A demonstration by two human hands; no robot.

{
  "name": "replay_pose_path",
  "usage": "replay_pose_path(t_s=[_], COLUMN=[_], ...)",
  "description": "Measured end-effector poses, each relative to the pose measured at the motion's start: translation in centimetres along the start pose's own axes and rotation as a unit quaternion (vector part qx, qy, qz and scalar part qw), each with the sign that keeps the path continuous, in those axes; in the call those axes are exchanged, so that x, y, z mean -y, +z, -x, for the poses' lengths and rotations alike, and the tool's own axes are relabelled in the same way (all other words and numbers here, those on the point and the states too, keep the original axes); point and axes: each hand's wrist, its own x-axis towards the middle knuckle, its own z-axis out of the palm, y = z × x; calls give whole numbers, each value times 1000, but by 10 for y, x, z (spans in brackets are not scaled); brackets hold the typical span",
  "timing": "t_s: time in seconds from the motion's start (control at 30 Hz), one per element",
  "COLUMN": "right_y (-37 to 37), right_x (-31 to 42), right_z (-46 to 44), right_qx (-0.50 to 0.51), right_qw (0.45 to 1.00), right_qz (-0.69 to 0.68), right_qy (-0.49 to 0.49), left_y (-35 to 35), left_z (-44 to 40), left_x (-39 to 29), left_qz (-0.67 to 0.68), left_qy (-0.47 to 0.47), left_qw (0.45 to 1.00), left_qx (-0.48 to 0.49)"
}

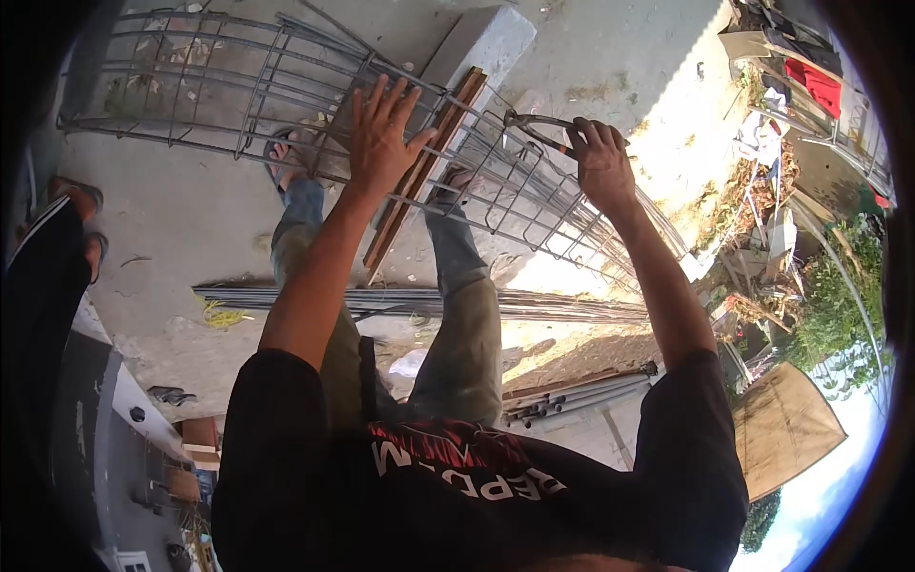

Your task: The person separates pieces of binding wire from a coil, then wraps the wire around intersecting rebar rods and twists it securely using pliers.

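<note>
Pincers (543,120) in right grip (602,157), fingers wrapped round the curved handles; head end left of that grip, at the cage (438,212), contact unclear. Left grip (379,143) spread wide, palm down over the bars, pinching nothing. Step in hand, by the look: pincer work at the bars, left grip steadying. Next move seems to call for a firm squeeze, cage kept still. Cage: slim grey steel, long rods, squarish hoops. Between grips, brown strip (398,221), straight-edged, wood or rusted metal, can't tell. Beyond, pale concrete block (496,43).
</note>
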Motion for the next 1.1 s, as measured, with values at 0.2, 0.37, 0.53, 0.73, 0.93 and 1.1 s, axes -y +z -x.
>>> replay_pose_path(t_s=[0.2,0.37,0.53,0.73,0.93,1.1], right_y=[34,38,29,22,20,21], right_x=[-12,-4,-5,-7,-13,-28], right_z=[-109,-131,-132,-145,-161,-190], right_qx=[8,16,19,17,96,88], right_qw=[984,972,971,971,986,982], right_qz=[143,177,169,153,48,19], right_qy=[-110,-154,-167,-185,-129,-165], left_y=[86,92,84,82,84,75], left_z=[-49,-54,-65,-69,-69,-65], left_x=[12,13,17,20,20,24], left_qz=[-23,-1,6,39,54,66], left_qy=[-20,-49,-51,-50,-62,-51], left_qw=[999,999,999,998,996,995], left_qx=[-45,-21,11,23,28,50])
